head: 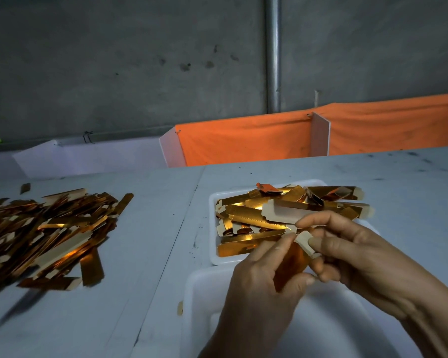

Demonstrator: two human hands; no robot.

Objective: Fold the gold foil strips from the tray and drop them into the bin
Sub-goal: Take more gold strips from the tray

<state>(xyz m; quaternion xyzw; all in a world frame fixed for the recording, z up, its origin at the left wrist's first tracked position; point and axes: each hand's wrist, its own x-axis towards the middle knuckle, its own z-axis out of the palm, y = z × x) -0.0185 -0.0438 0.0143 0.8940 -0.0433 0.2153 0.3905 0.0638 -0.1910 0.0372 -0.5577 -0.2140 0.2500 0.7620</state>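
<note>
Both hands are gripping one gold foil strip point(292, 257) between them, just above the near edge of the tray. The left hand point(259, 285) is pinching its lower gold part between thumb and forefinger, while the right hand point(357, 257) is curling its fingers round the pale cardboard end; the strip seems to be bending in the middle, though the fingers are hiding the crease. Directly beneath the hands the white bin point(199, 301) is sitting at the table's near edge. Just behind it the white tray point(214, 202) is holding a jumble of more gold strips point(256, 215). Off to the left, a big loose pile of strips point(44, 233) is lying on the grey table point(150, 241). Farther back an orange cloth point(243, 140) is hanging along the table's far side.
</note>
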